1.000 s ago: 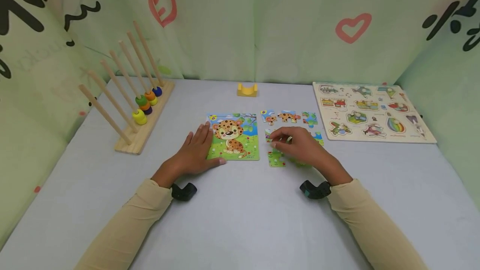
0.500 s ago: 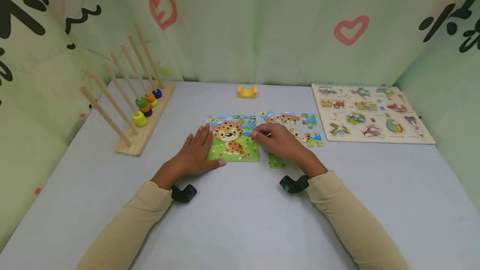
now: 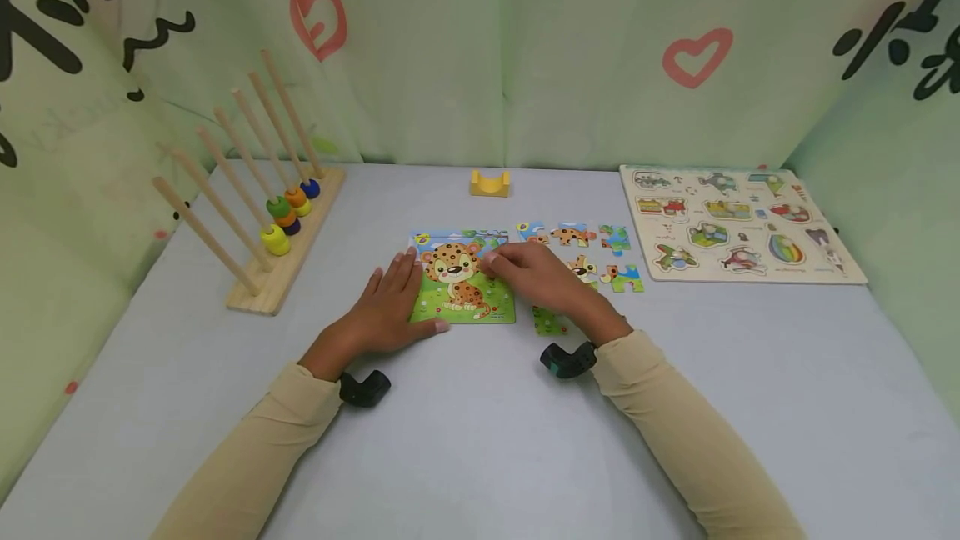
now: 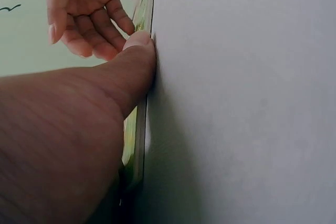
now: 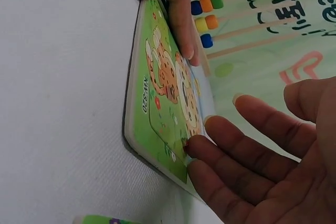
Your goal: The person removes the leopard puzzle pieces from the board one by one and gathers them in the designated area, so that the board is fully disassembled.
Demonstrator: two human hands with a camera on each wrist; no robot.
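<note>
A square leopard picture puzzle [image 3: 483, 312] lies flat at the middle of the table. My left hand [image 3: 382, 307] rests along its left side, fingers straight, with the thumb at the near edge. Over the picture's right half is my right hand [image 3: 540, 277]. In the right wrist view its fingers [image 5: 239, 169] are loosely bent, tips at the puzzle's surface [image 5: 157, 114], and the thumb stands apart with nothing seen between. Loose jigsaw pieces, among them a sky-and-tree piece [image 3: 617, 238] and a grass piece [image 3: 550, 322], lie to the right, some hidden behind the right hand.
At the left stands a wooden peg rack [image 3: 281, 273] with coloured beads. A yellow block [image 3: 490, 184] sits at the back, and a vehicle peg board [image 3: 742, 232] lies at the right. Green printed curtains [image 3: 585, 90] enclose the table.
My right hand has moved left from over the loose pieces to the leopard picture, uncovering the right-hand pieces. The left hand stays on the puzzle's side.
</note>
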